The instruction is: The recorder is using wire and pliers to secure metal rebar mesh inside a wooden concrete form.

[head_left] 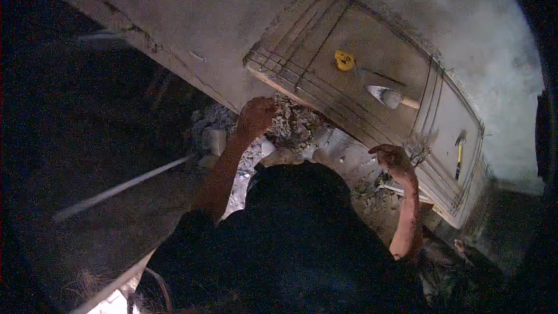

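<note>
The left hand [256,115] rests on a heap of broken rubble [290,125] just below the near edge of a wooden board [325,52]. Its fingers are curled down into the debris; whether they clasp a piece cannot be told. The right hand [393,156] sits at four o'clock from the left one, well apart, beside the board's lower edge. Its fingers are bent loosely inward, and no held object can be made out in them.

The board lies tilted across a pale concrete surface [203,23]. On it, at one o'clock from the left hand, lie a yellow tape measure [344,60] and, just beside that, a trowel [390,97] with a wooden handle. A yellow-handled hammer [460,154] lies near the board's far right end, at three o'clock from the right hand. A thin rod [125,186] runs at eight o'clock from the left hand.
</note>
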`<state>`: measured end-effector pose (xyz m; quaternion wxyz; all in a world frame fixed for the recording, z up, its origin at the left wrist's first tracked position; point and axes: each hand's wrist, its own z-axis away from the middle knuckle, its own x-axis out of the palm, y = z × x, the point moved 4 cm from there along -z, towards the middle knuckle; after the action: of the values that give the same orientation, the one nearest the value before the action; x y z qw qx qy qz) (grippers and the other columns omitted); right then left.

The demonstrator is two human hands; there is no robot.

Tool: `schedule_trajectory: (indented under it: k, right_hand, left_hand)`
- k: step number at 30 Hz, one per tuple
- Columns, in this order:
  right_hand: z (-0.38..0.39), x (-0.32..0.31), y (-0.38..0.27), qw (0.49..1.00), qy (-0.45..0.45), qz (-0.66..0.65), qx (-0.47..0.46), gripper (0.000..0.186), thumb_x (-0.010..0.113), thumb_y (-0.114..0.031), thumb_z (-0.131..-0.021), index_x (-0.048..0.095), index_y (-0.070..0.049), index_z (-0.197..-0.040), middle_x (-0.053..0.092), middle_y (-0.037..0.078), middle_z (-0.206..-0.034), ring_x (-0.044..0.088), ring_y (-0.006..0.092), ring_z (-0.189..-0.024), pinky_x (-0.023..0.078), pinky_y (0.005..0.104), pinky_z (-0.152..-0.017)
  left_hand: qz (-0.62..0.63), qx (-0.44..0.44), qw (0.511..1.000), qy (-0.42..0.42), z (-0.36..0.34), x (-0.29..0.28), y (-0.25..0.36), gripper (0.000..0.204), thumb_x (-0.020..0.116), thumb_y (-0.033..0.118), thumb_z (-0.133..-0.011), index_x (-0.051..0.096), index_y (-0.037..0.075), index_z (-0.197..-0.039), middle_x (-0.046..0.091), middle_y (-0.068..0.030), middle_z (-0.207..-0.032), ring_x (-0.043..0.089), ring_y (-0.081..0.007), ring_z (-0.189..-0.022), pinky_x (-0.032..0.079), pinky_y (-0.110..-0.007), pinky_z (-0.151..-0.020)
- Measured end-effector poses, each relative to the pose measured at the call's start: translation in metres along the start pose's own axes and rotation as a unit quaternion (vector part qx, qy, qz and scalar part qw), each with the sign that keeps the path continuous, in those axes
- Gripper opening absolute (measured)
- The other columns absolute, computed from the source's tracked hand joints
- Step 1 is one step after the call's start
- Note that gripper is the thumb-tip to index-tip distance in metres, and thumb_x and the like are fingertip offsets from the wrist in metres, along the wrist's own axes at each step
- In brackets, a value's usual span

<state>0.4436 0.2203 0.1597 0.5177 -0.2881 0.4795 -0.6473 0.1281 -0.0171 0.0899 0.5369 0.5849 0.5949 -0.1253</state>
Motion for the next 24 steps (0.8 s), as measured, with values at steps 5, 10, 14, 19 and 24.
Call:
schedule_trajectory:
  k: [5,10,14,19,24]
  right_hand:
    - [-0.012,0.002,-0.023,0.966,0.049,0.255,0.006,0.031,0.052,-0.028,-0.081,0.060,-0.001,-0.093,0.061,0.008,-0.078,0.054,0.0137,-0.064,0.044,0.0263,-0.062]
    - [-0.026,-0.023,-0.014,0.907,0.188,0.351,-0.136,0.019,0.043,0.004,-0.072,0.060,0.000,-0.081,0.058,0.010,-0.067,0.052,0.0164,-0.056,0.043,0.0267,-0.057]
    - [-0.042,-0.018,-0.048,0.872,0.152,0.455,-0.098,0.010,0.044,0.001,-0.073,0.054,0.000,-0.075,0.056,0.011,-0.066,0.053,0.0172,-0.058,0.044,0.0298,-0.058]
    - [-0.077,-0.063,-0.036,0.955,0.166,0.171,-0.175,0.008,0.046,0.002,-0.069,0.053,0.000,-0.072,0.055,0.012,-0.065,0.053,0.0221,-0.059,0.043,0.0309,-0.058]
    - [-0.147,-0.062,-0.114,0.814,0.071,0.525,-0.238,0.009,0.053,0.001,-0.064,0.056,-0.002,-0.072,0.059,0.013,-0.074,0.058,0.0269,-0.070,0.046,0.0338,-0.062]
  left_hand:
    - [0.049,0.011,0.994,-0.097,-0.033,-0.029,0.012,0.018,0.059,0.016,-0.074,0.059,0.003,-0.087,0.059,-0.0133,-0.079,0.056,-0.0301,-0.079,0.045,-0.040,-0.072]
    - [0.115,0.044,0.991,-0.049,-0.040,-0.022,0.013,0.019,0.058,0.013,-0.074,0.060,0.002,-0.089,0.058,-0.0134,-0.084,0.056,-0.0305,-0.080,0.045,-0.039,-0.076]
    - [0.076,0.034,0.991,-0.105,-0.048,-0.050,0.039,0.020,0.054,0.008,-0.073,0.060,0.003,-0.091,0.058,-0.0154,-0.091,0.056,-0.0306,-0.083,0.046,-0.039,-0.077]
    - [0.081,0.047,0.994,-0.058,-0.052,-0.056,0.031,0.025,0.053,0.005,-0.070,0.059,0.004,-0.094,0.058,-0.0162,-0.092,0.057,-0.0311,-0.083,0.047,-0.040,-0.075]
    - [-0.042,0.015,0.993,-0.105,-0.035,-0.029,0.004,0.030,0.057,0.007,-0.066,0.059,0.006,-0.095,0.059,-0.0157,-0.087,0.057,-0.0292,-0.083,0.047,-0.039,-0.073]
